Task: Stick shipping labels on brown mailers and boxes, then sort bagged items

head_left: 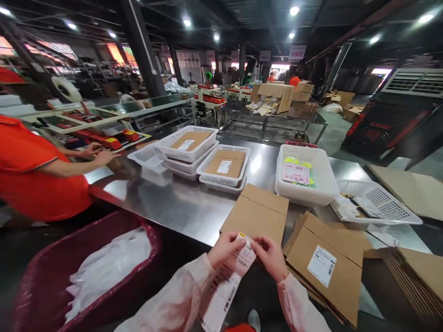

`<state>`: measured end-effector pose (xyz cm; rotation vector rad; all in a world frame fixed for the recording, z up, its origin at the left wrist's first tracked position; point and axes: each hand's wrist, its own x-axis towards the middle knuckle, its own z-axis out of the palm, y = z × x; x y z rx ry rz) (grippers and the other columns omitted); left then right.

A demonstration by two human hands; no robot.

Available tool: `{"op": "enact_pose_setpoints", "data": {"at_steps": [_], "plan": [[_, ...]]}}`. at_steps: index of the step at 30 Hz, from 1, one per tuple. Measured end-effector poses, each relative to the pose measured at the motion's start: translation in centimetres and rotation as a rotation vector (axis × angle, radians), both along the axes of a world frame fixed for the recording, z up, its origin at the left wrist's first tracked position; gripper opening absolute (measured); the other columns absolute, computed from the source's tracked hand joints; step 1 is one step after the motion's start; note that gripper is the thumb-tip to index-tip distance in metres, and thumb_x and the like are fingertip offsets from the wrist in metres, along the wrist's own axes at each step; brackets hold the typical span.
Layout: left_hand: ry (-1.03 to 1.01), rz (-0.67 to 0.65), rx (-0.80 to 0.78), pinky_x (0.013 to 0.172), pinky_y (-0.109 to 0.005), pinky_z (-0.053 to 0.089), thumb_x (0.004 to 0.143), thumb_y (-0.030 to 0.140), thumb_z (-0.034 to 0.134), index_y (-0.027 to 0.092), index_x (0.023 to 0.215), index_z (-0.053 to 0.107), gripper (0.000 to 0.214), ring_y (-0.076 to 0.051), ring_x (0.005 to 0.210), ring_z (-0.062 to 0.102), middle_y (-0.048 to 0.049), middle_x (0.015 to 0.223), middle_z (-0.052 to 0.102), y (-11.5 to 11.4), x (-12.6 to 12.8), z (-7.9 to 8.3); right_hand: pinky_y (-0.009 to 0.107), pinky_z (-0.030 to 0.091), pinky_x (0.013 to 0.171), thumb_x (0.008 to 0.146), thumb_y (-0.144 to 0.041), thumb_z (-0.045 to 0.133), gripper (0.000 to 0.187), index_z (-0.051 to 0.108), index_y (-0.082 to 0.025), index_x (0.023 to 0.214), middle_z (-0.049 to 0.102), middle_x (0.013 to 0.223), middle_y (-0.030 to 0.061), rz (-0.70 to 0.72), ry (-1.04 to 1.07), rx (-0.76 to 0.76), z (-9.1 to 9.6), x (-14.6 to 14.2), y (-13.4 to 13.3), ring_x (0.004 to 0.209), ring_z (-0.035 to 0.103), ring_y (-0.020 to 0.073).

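A strip of printed shipping labels (221, 293) hangs down in front of me, its top end between my two hands. My left hand (225, 249) pinches the strip's upper left edge. At the upper right edge, the fingers of my right hand (270, 257) are closed on the same strip. Just beyond my hands a flat cardboard mailer (258, 212) lies on the steel table (159, 203). To the right is a stack of cardboard mailers, the top mailer (308, 240) bearing a white label (321, 265).
White baskets (188, 154) with labelled mailers stand at the back. A white tub (306, 196) holds colourful packets; a perforated tray (398, 207) sits right of it. A maroon-lined bin (38, 272) with white waste paper is at lower left. A co-worker in orange (31, 170) works at left.
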<state>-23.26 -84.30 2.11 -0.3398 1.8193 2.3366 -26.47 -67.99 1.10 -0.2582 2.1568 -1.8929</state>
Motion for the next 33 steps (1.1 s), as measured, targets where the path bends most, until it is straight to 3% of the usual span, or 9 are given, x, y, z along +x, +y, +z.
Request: {"op": "enact_pose_setpoints", "data": {"at_steps": [3,7,12,16,20,23,26,31,33], "plan": [[-0.037,0.162,-0.038,0.058,-0.026,0.042,0.055,0.051,0.081,0.012,0.066,0.067,0.043,-0.014,0.058,0.057,-0.0033,0.062,0.066,0.7,0.2,-1.4,0.033,0.05,0.061,0.069,-0.055,0.067,0.039,0.069,-0.016,0.075,0.07,0.071,0.0081,0.064,0.006,0.141,0.5,-0.8,-0.3,0.065,0.064,0.0216],[-0.101,0.32,-0.021,0.053,-0.027,0.041,0.052,0.053,0.082,0.014,0.06,0.06,0.045,-0.014,0.053,0.054,-0.0014,0.055,0.061,1.5,-0.1,-2.8,0.032,0.049,0.056,0.065,-0.055,0.07,0.041,0.066,-0.016,0.075,0.071,0.069,0.008,0.055,-0.09,0.118,-0.4,-1.2,-0.5,0.062,0.065,0.0225],[-0.11,0.031,0.227,0.069,-0.031,0.049,0.05,0.04,0.088,0.011,0.09,0.072,0.053,-0.021,0.07,0.064,-0.0089,0.079,0.072,0.8,-0.4,-3.3,0.032,0.051,0.065,0.073,-0.042,0.063,0.024,0.064,-0.018,0.069,0.067,0.072,0.0071,-0.062,0.186,0.426,-1.6,-6.1,-0.4,0.068,0.063,0.0212],[-0.234,-0.094,0.333,0.078,-0.037,0.049,0.044,0.038,0.091,0.009,0.084,0.075,0.052,-0.026,0.075,0.067,-0.0121,0.078,0.073,-0.2,1.3,-5.7,0.038,0.047,0.085,0.07,-0.034,0.064,0.017,0.067,-0.017,0.067,0.064,0.093,0.0123,-0.19,0.269,0.624,-2.4,-12.3,-0.4,0.09,0.06,0.0255],[-0.235,-0.156,0.335,0.084,-0.042,0.048,0.052,0.046,0.087,0.013,0.086,0.077,0.049,-0.028,0.078,0.068,-0.0126,0.081,0.074,-1.4,5.5,-8.4,0.047,0.041,0.095,0.07,-0.036,0.069,0.037,0.071,-0.015,0.1,0.06,0.115,0.0189,-0.261,0.281,0.778,-3.6,-15.0,-1.0,0.112,0.053,0.0344],[-0.215,-0.183,0.28,0.081,-0.041,0.048,0.058,0.049,0.083,0.014,0.084,0.077,0.044,-0.029,0.079,0.068,-0.0129,0.081,0.074,-2.9,8.3,-7.8,0.061,0.019,0.108,0.077,-0.048,0.066,0.071,0.05,-0.014,0.137,0.04,0.145,0.0227,-0.136,0.411,0.978,-4.4,-13.9,-2.2,0.136,0.03,0.04],[-0.205,-0.155,0.271,0.074,-0.037,0.05,0.059,0.051,0.082,0.011,0.085,0.076,0.048,-0.027,0.075,0.067,-0.0123,0.077,0.072,-4.5,8.2,-5.0,0.064,-0.005,0.111,0.088,-0.055,0.049,0.075,0.036,-0.011,0.147,0.021,0.156,0.0198,0.233,0.563,1.125,-4.4,-10.3,-3.1,0.146,0.01,0.0361],[-0.096,0.109,-0.016,0.067,-0.032,0.05,0.064,0.049,0.076,0.012,0.074,0.071,0.039,-0.023,0.067,0.063,-0.0058,0.064,0.068,-5.0,0.8,-1.3,0.051,0.009,0.119,0.087,-0.057,0.051,0.074,0.038,-0.016,0.147,0.033,0.153,0.0149,0.733,0.683,0.682,-4.4,-1.8,-1.0,0.144,0.022,0.0299],[-0.038,0.19,-0.183,0.069,-0.034,0.049,0.065,0.047,0.072,0.013,0.07,0.068,0.035,-0.026,0.074,0.064,-0.0083,0.068,0.068,-4.5,-2.9,-1.0,0.047,0.019,0.119,0.093,-0.05,0.042,0.057,0.045,-0.021,0.142,0.044,0.147,0.011,0.567,0.653,0.511,-5.2,0.1,1.1,0.141,0.032,0.025]]}}
